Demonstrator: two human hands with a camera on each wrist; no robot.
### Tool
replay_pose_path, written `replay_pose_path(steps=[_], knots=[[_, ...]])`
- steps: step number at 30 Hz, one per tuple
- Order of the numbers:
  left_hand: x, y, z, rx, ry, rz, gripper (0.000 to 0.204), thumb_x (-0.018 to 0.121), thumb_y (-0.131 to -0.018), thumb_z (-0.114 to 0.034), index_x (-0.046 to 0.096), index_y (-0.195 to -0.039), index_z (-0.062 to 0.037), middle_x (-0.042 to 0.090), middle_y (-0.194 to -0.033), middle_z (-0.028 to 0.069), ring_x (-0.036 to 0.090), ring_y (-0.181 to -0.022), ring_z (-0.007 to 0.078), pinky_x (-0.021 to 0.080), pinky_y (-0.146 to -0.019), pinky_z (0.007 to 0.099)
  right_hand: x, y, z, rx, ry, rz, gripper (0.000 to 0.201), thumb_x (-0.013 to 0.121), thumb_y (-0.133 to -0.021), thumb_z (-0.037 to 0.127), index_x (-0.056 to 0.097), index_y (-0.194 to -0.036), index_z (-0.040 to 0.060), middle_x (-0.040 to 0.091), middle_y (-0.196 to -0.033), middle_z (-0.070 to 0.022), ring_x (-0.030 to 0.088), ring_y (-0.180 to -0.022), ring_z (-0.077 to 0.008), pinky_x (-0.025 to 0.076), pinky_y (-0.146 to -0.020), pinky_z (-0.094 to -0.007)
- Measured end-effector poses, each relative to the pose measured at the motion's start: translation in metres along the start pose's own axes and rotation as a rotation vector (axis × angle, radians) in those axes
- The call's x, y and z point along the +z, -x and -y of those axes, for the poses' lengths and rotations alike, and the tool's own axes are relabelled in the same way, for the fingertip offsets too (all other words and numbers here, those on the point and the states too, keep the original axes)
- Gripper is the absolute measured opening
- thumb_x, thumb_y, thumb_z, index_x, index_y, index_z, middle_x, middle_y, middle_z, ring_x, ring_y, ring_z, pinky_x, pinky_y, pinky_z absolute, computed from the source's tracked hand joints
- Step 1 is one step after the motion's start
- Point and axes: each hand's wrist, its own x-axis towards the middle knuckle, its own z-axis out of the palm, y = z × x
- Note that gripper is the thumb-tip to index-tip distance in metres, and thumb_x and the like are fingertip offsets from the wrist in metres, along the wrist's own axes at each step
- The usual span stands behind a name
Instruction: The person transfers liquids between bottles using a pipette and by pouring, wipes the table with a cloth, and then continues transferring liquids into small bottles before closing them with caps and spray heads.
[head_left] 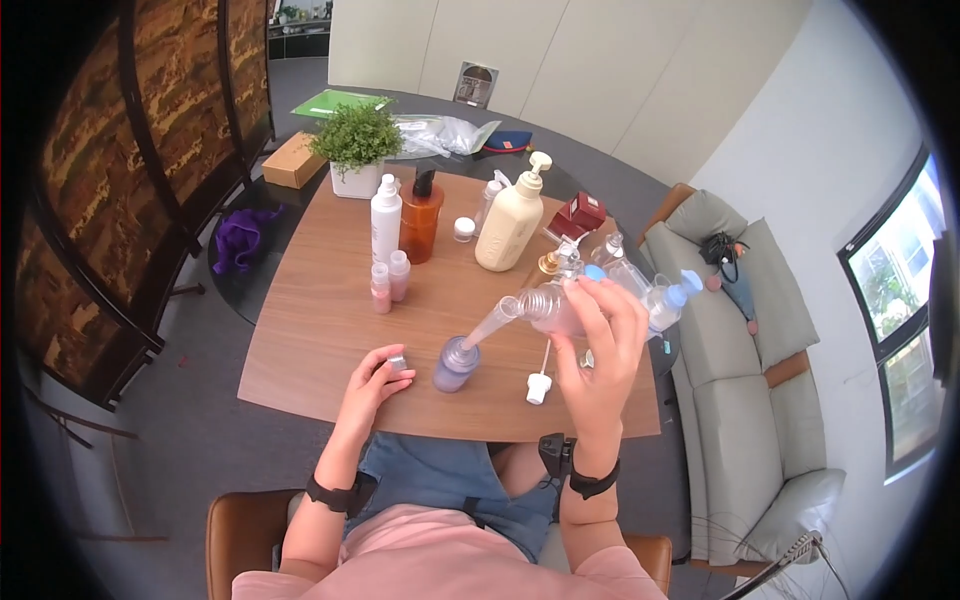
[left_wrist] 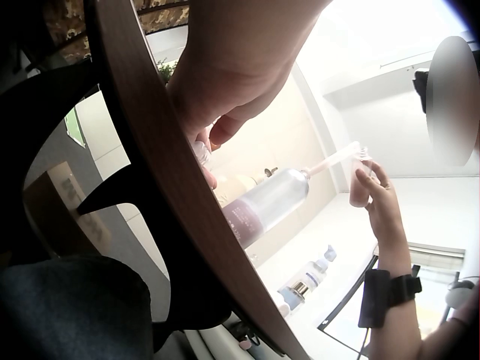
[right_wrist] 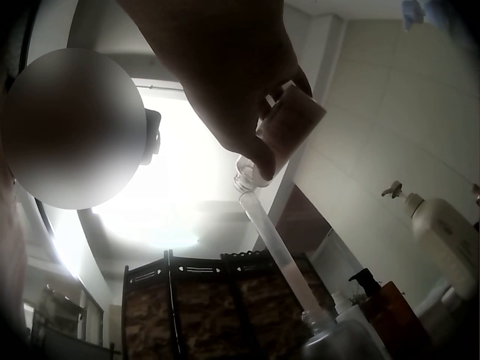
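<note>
My right hand (head_left: 605,340) grips a clear bottle (head_left: 552,310) of pink liquid, tilted with its mouth down to the left. That mouth meets the upper end of a slanted translucent tube (head_left: 490,325). Pinkish liquid shows in the tube's lower part in the right wrist view. The tube's lower end sits in the neck of a purplish see-through bottle (head_left: 455,368), upright on the table near the front. Just left of that bottle, my left hand (head_left: 375,385) rests by the tabletop, its fingers pinching a small silvery cap (head_left: 397,362).
A white pump head (head_left: 538,388) with a straw lies on the wooden table (head_left: 300,330). Two small pink bottles (head_left: 390,280), a white spray bottle (head_left: 385,225), an amber bottle (head_left: 422,225) and a cream pump bottle (head_left: 510,225) stand behind. Several clear bottles crowd the right side.
</note>
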Motion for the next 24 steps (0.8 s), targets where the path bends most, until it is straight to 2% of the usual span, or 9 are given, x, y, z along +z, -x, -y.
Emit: replay_pose_path(steps=[24], knots=[[-0.0006,0.0029,-0.0005,0.032,0.031,0.003,0.032,0.045,-0.101,-0.014,0.051,-0.129,0.0019,0.055,-0.12,0.0115,0.064,-0.102,0.0198,0.053,-0.089,0.0276,-0.002,-0.0078,0.003,-0.043,0.07,0.02,0.056,0.071,-0.066,0.0,0.066,-0.119,0.0161,0.058,-0.12,-0.0063,0.05,-0.116,-0.0301,0.033,-0.105,-0.051]])
